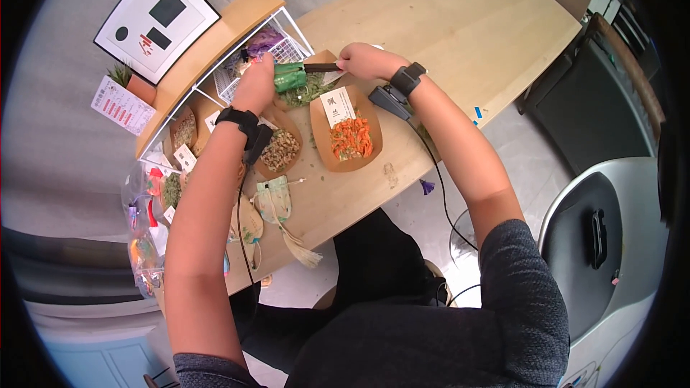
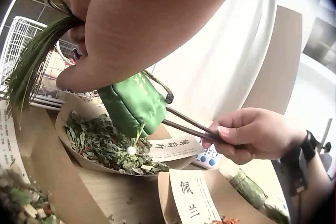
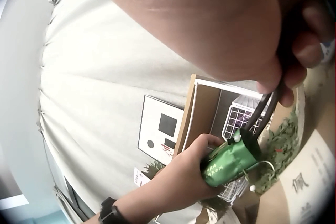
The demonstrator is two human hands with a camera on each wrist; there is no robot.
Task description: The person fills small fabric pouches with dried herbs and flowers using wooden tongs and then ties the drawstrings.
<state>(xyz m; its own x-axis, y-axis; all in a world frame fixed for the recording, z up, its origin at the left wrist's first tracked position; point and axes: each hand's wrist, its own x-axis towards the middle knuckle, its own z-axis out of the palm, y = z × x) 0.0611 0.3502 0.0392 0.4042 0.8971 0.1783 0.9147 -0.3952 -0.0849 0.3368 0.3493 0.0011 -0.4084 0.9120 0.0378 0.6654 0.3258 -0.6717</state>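
Note:
My left hand holds a green satin drawstring pouch tipped sideways, its mouth toward the right. A dark green tassel hangs beside that hand in the left wrist view. My right hand grips dark two-pronged tongs near one end. Their far tips reach into the pouch mouth and are hidden there. Below the pouch is a paper tray of dried green leaves with a label card. A small white bead hangs from the pouch's cord.
A paper tray of orange dried petals stands nearer me, beside a tray of brown bits. A pale drawstring pouch lies at the table's front edge. A wooden shelf with a white wire basket stands behind on the left.

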